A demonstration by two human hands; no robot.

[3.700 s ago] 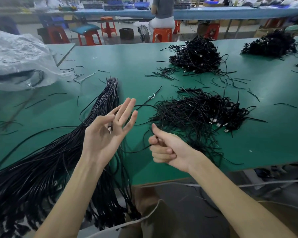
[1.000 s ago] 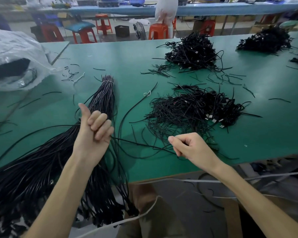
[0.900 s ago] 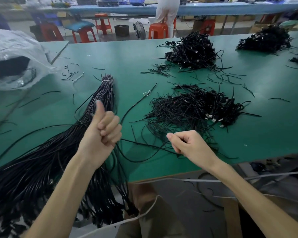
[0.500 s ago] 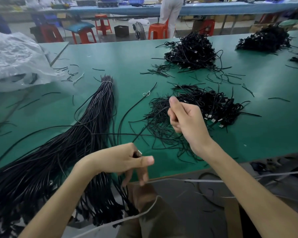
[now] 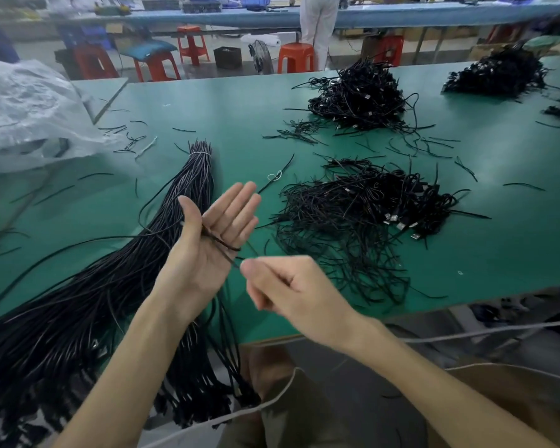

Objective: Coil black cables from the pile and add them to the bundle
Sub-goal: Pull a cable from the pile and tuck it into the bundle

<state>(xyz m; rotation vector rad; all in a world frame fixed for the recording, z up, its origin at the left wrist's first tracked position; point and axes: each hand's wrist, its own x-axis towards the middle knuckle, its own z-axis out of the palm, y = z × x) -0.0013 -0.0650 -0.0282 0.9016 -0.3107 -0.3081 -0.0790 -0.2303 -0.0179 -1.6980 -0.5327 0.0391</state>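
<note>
Black thin cable (image 5: 223, 244) across flat released left hand (image 5: 201, 263), right hand (image 5: 291, 289) pinching it

Head-worn view, forward-down, near green table (image 5: 498, 253)

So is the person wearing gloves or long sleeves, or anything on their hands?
No. The left hand and the right hand have no gloves and no rings that show. The left forearm and the right forearm are uncovered too: no sleeve, watch or bracelet in view down to the picture's lower edge.
</note>
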